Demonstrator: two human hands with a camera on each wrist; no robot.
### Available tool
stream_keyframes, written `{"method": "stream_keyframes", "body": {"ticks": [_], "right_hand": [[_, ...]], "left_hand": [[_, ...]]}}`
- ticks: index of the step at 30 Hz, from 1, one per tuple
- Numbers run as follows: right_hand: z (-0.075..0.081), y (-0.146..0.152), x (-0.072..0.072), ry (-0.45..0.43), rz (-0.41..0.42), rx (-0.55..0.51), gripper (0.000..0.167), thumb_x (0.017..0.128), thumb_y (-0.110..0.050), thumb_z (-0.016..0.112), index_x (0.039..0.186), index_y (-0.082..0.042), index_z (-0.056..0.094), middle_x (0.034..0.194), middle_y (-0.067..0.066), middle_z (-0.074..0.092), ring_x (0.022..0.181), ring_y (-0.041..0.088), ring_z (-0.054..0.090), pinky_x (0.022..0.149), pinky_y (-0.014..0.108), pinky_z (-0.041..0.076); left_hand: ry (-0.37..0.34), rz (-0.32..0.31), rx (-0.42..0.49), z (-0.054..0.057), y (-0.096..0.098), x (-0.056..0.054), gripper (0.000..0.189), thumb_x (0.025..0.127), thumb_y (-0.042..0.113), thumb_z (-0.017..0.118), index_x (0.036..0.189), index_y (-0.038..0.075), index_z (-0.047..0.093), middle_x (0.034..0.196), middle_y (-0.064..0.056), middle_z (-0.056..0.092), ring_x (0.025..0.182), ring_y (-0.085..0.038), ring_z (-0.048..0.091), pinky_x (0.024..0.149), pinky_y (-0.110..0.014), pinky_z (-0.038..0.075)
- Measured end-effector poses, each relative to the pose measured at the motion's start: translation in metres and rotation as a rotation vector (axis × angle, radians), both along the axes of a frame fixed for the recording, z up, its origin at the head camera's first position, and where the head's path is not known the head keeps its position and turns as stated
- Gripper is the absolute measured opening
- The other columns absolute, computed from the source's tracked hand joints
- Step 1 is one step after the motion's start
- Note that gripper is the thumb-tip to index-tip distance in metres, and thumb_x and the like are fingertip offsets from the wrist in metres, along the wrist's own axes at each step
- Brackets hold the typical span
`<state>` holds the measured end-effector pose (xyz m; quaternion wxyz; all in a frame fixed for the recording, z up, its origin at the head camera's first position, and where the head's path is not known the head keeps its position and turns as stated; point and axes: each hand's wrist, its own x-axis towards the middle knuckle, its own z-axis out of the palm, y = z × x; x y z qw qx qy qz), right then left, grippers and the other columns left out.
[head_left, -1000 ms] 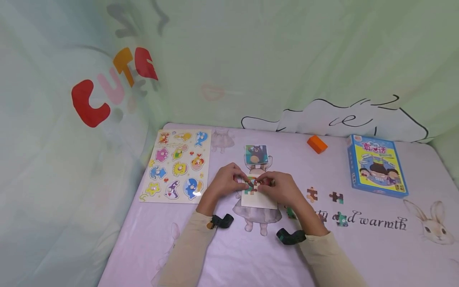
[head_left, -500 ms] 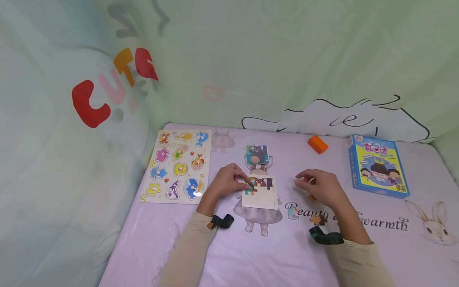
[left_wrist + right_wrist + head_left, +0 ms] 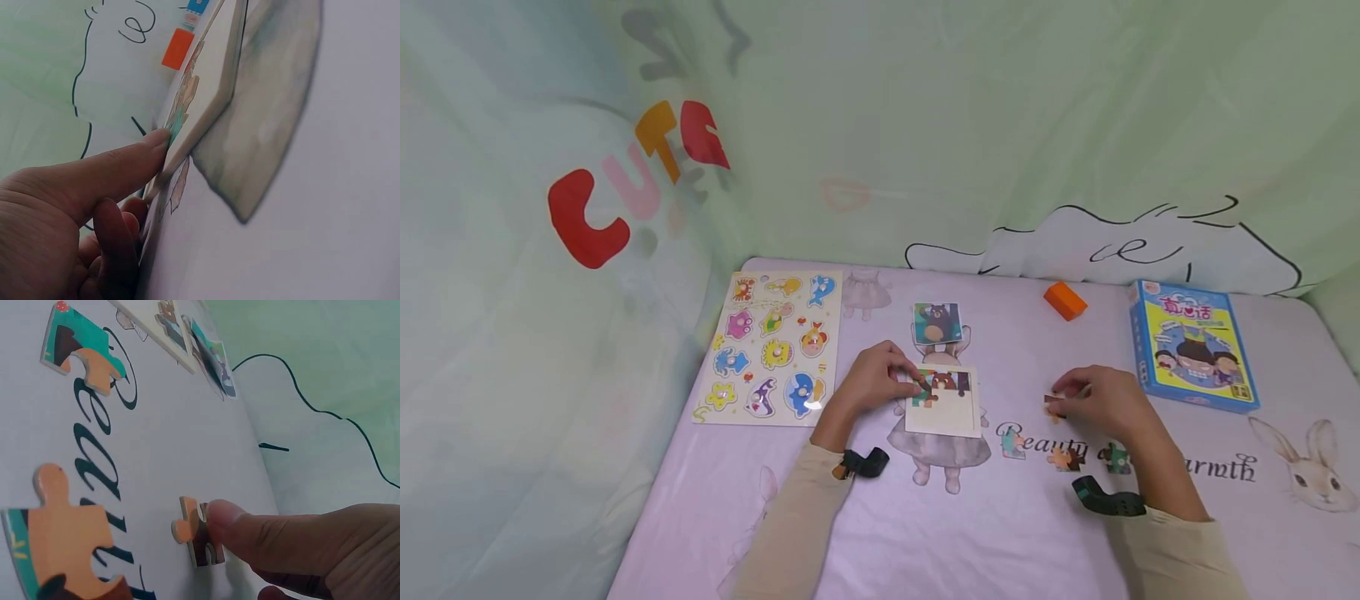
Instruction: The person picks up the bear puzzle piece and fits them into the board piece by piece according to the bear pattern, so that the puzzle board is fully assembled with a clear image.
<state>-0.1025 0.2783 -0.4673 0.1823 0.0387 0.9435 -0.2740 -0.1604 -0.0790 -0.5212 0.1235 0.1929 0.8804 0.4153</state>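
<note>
My left hand (image 3: 880, 379) holds the left side of a pale square puzzle board (image 3: 943, 421), its thumb over the edge. Assembled pieces showing a bear's head (image 3: 943, 381) fill the board's upper part. In the left wrist view the left thumb (image 3: 125, 165) lies against the board (image 3: 209, 103); the index fingertip is hidden. To the right, my right hand (image 3: 1101, 402) pinches a brown and orange jigsaw piece (image 3: 199, 532) close to the cloth. Nearer me lie loose pieces: a teal one (image 3: 1012, 444), an orange and brown one (image 3: 1067, 457) and a green one (image 3: 1117, 458).
A bear picture card (image 3: 937, 323) lies behind the board. On the left is a sea-animal peg board (image 3: 767, 350). An orange block (image 3: 1065, 301) and a blue and yellow game box (image 3: 1195, 346) stand at the back right, before the curtain.
My right hand has left the puzzle board, moved right and come down to pinch a loose piece. The left hand stays in place. More of the bear's head now shows.
</note>
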Motion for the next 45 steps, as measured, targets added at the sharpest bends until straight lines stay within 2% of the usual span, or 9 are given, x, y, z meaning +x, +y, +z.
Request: {"method": "stream_keyframes", "body": {"ticks": [13, 21, 25, 28, 31, 35, 39, 45], "right_hand": [[-0.008, 0.002, 0.0, -0.015, 0.004, 0.011, 0.044, 0.081, -0.03, 0.087, 0.115, -0.008, 0.071, 0.101, 0.014, 0.063, 0.094, 0.031, 0.054, 0.068, 0.031, 0.048], [-0.004, -0.001, -0.001, 0.016, 0.02, 0.013, 0.046, 0.079, -0.034, 0.088, 0.109, -0.008, 0.064, 0.093, 0.011, 0.062, 0.089, 0.028, 0.053, 0.065, 0.03, 0.048], [0.0, -0.003, 0.001, 0.013, 0.022, 0.004, 0.041, 0.083, -0.035, 0.085, 0.107, -0.01, 0.062, 0.087, 0.008, 0.062, 0.085, 0.025, 0.054, 0.064, 0.03, 0.047], [0.005, -0.006, 0.003, 0.014, 0.028, -0.017, 0.033, 0.088, -0.031, 0.08, 0.109, -0.012, 0.064, 0.086, 0.006, 0.066, 0.085, 0.024, 0.055, 0.066, 0.029, 0.048], [0.007, -0.01, 0.003, 0.051, 0.036, -0.042, 0.027, 0.092, -0.03, 0.077, 0.11, -0.013, 0.067, 0.086, 0.004, 0.068, 0.085, 0.023, 0.056, 0.066, 0.028, 0.048], [0.006, -0.02, 0.002, 0.101, 0.039, -0.091, 0.027, 0.092, -0.033, 0.076, 0.109, -0.013, 0.069, 0.086, 0.003, 0.07, 0.083, 0.022, 0.057, 0.064, 0.027, 0.048], [0.005, -0.031, 0.001, 0.115, 0.034, -0.144, 0.028, 0.092, -0.034, 0.077, 0.11, -0.013, 0.069, 0.087, 0.003, 0.071, 0.083, 0.022, 0.058, 0.064, 0.025, 0.049], [0.003, -0.048, -0.003, 0.12, 0.056, -0.24, 0.025, 0.094, -0.024, 0.075, 0.114, -0.01, 0.069, 0.095, 0.006, 0.072, 0.088, 0.021, 0.063, 0.074, 0.019, 0.052]], "left_hand": [[-0.002, -0.001, 0.004, -0.001, 0.0, -0.001, 0.018, 0.08, 0.023, 0.088, 0.095, 0.015, 0.081, 0.098, 0.001, 0.059, 0.077, -0.009, 0.052, 0.07, -0.022, 0.043], [0.006, 0.0, -0.01, -0.002, -0.001, -0.002, 0.018, 0.081, 0.023, 0.087, 0.096, 0.016, 0.081, 0.099, 0.001, 0.059, 0.077, -0.009, 0.052, 0.07, -0.022, 0.043], [0.009, -0.003, -0.005, -0.002, -0.001, -0.001, 0.018, 0.081, 0.023, 0.087, 0.095, 0.015, 0.081, 0.099, 0.0, 0.059, 0.077, -0.009, 0.052, 0.069, -0.022, 0.043], [0.009, -0.004, -0.002, -0.002, 0.0, -0.001, 0.018, 0.081, 0.023, 0.087, 0.096, 0.015, 0.081, 0.098, 0.0, 0.059, 0.077, -0.009, 0.052, 0.069, -0.022, 0.042], [0.005, -0.002, -0.002, -0.001, 0.0, 0.0, 0.018, 0.081, 0.023, 0.087, 0.096, 0.015, 0.081, 0.098, 0.0, 0.059, 0.077, -0.009, 0.051, 0.069, -0.022, 0.042], [0.006, -0.001, -0.002, -0.001, 0.0, 0.0, 0.018, 0.081, 0.023, 0.088, 0.096, 0.015, 0.081, 0.098, 0.0, 0.059, 0.077, -0.009, 0.051, 0.069, -0.022, 0.042], [0.006, 0.001, -0.006, -0.001, 0.0, 0.0, 0.019, 0.081, 0.024, 0.088, 0.096, 0.015, 0.081, 0.097, 0.001, 0.059, 0.077, -0.009, 0.051, 0.069, -0.022, 0.042], [0.003, 0.004, -0.014, -0.001, 0.0, 0.0, 0.018, 0.081, 0.025, 0.088, 0.096, 0.017, 0.081, 0.098, 0.002, 0.059, 0.077, -0.009, 0.051, 0.068, -0.022, 0.041]]}}
